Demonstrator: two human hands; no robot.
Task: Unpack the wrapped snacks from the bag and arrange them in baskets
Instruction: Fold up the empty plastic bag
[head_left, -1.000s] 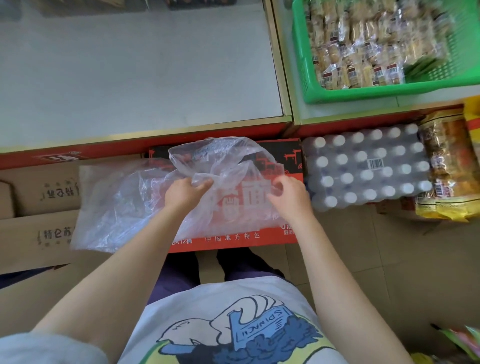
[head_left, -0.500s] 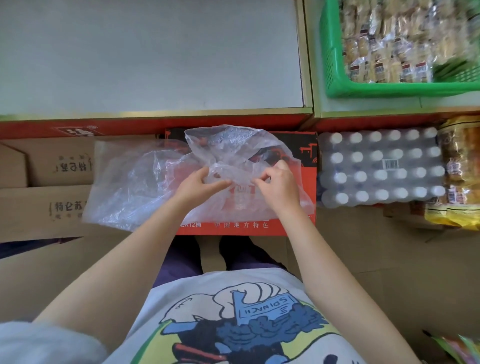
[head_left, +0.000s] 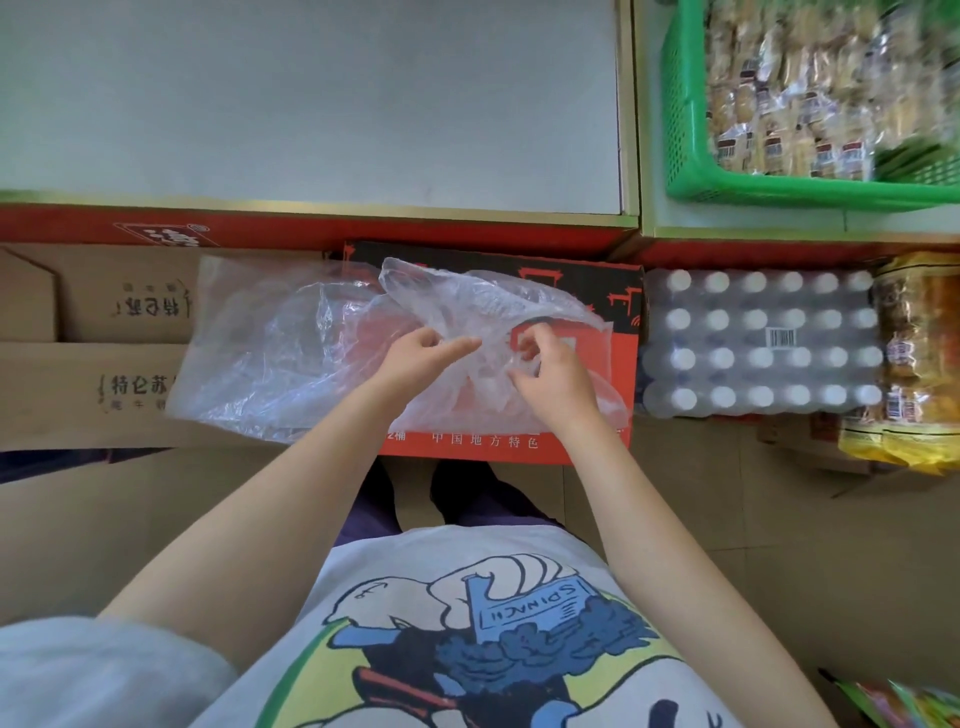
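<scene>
A clear plastic bag (head_left: 291, 358) lies crumpled and empty over a red carton (head_left: 621, 332) on the floor. My left hand (head_left: 415, 358) holds a fold of the bag, its index finger stretched toward the right. My right hand (head_left: 550, 374) pinches the bag's film with curled fingers, close beside the left hand. A green basket (head_left: 691, 176) at the top right is filled with several wrapped snacks (head_left: 810, 104), blurred in this view.
A grey shelf top (head_left: 311, 104) with gold trim runs along the far side. Brown cardboard boxes (head_left: 88, 364) lie at the left. A shrink-wrapped pack of bottles (head_left: 763, 338) sits right of the red carton, with yellow snack bags (head_left: 919, 364) beyond it.
My hands have drawn closer together on the bag, gathering its film. The view has shifted left, so the green basket sits further right in frame.
</scene>
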